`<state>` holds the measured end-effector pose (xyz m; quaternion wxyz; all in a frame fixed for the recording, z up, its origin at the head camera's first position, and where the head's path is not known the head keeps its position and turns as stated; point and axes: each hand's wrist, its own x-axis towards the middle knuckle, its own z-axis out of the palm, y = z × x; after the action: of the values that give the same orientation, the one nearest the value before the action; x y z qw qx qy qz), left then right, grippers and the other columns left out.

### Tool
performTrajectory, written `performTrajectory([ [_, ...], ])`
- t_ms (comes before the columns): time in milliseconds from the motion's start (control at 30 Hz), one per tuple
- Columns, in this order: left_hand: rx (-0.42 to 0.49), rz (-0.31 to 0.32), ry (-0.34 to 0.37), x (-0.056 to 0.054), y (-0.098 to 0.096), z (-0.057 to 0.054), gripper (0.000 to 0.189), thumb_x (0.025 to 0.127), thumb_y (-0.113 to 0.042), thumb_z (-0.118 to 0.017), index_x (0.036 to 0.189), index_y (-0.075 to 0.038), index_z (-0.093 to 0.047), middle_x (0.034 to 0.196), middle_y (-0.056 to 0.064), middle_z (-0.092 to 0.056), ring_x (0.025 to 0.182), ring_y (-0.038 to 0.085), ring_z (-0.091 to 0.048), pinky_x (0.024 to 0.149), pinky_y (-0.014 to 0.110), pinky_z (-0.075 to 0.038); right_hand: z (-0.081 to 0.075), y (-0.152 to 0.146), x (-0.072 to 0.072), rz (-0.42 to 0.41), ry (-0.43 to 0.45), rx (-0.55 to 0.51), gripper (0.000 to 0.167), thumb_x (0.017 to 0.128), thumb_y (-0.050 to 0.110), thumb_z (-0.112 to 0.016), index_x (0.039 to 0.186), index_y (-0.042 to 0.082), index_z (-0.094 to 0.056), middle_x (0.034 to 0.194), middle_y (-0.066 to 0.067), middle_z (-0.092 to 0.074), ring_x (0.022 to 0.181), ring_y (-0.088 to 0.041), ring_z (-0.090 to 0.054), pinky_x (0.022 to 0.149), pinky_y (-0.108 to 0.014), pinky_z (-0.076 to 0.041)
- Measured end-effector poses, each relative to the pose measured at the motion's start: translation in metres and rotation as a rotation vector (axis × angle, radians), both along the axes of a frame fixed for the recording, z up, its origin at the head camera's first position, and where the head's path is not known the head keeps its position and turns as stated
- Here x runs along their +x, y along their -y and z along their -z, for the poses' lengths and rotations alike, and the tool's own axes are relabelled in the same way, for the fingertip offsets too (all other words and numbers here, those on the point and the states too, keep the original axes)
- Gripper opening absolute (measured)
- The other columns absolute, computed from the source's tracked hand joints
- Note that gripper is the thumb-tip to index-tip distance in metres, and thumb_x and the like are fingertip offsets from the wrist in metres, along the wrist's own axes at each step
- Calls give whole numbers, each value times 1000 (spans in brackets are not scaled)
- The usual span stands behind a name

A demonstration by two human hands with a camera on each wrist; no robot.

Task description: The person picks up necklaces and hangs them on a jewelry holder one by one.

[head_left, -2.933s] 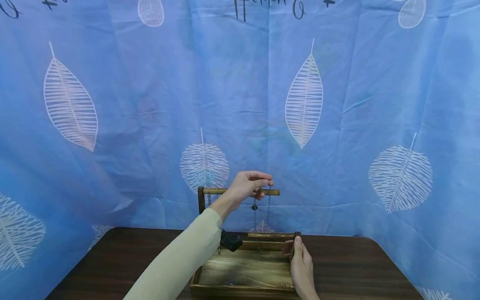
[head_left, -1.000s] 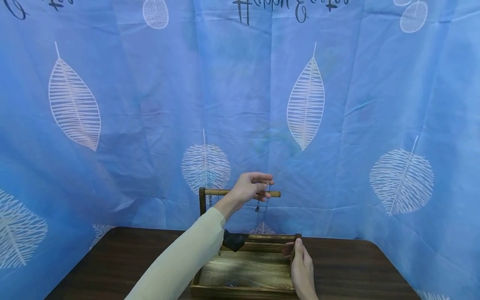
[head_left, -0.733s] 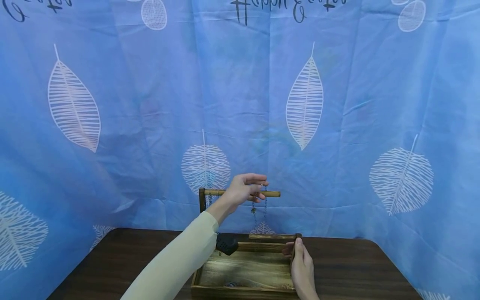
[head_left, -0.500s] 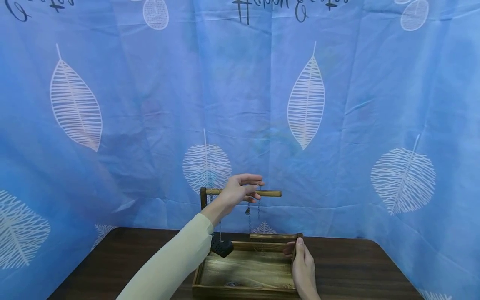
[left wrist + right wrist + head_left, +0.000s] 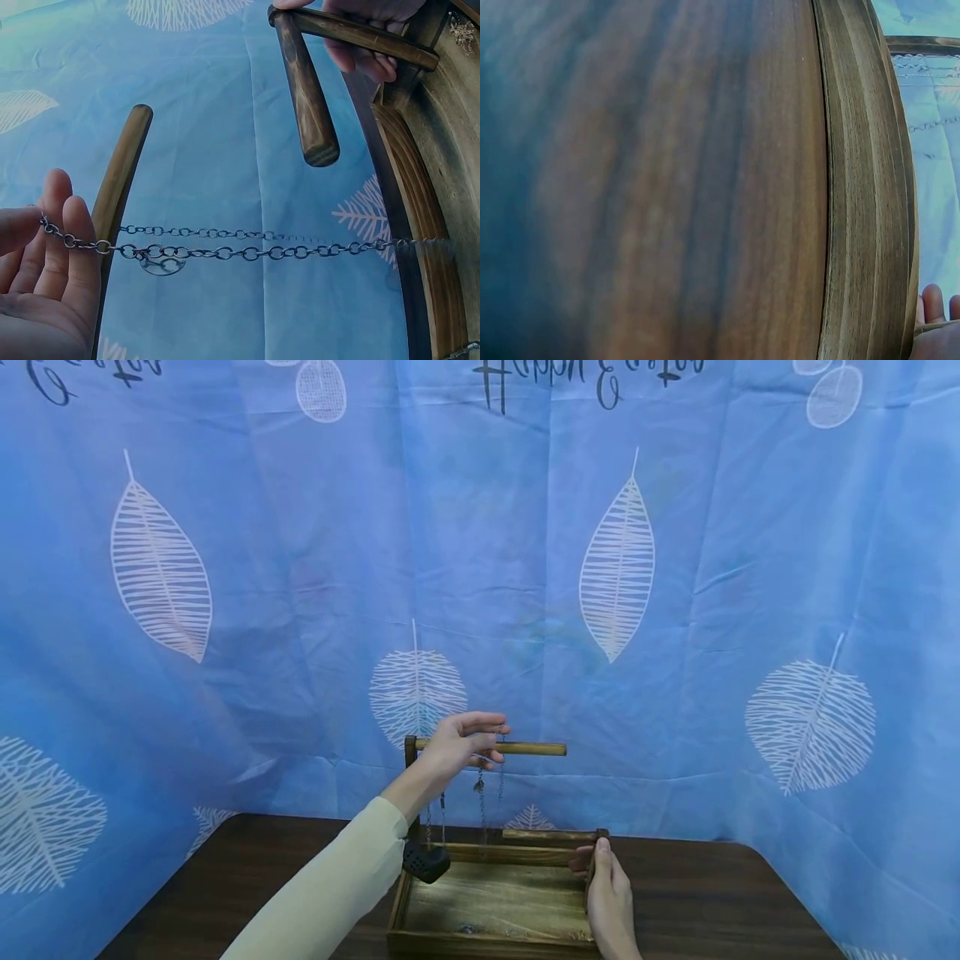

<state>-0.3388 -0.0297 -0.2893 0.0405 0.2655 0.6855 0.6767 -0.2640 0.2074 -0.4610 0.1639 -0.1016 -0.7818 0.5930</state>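
"Left hand [image 5: 453, 747] holding what?"
"I pinch the chain [image 5: 274, 253], strung across the lower middle of the left wrist view; my right hand [image 5: 613, 897] grips the wooden stand [image 5: 525, 857]."
"Handling?"
"Light, limp, probably slippery; I'd hold end links, sparing the pendant [image 5: 478, 786]."

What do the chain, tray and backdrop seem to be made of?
Chain: apparently metal, by its glinting grey links; which metal is unclear. Tray: wood, seemingly brown-stained, by visible grain. Backdrop: probably smooth printed cloth, by its creases.
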Motion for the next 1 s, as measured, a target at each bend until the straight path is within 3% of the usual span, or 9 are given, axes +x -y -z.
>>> performTrajectory([
  [167, 22, 2, 10, 2, 8, 3, 41, 102, 0, -56, 143, -1, -54, 133, 17, -62, 83, 19, -71, 85, 50, -58, 0, 1, 0, 6, -9, -9, 83, 103, 64, -13, 121, -2, -60, 103, -14, -66, 99, -35, -60, 83, -49, -49],
  [367, 44, -1, 38, 5, 17, 9, 41, 102, 0, -57, 143, -2, -54, 135, 20, -60, 84, 19, -70, 81, 44, -59, 0, 1, 0, 13, -2, -4, 83, 103, 65, -13, 120, -2, -60, 103, -15, -66, 99, -35, -61, 82, -50, -49],
  [1000, 75, -45, 35, 16, 31, 28, 33, 101, 0, -58, 134, -3, -62, 127, 17, -63, 83, 22, -71, 81, 47, -59, -1, 1, 1, -1, 13, 1, 84, 103, 65, -12, 121, -3, -58, 103, -14, -65, 100, -36, -60, 82, -49, -49],
])
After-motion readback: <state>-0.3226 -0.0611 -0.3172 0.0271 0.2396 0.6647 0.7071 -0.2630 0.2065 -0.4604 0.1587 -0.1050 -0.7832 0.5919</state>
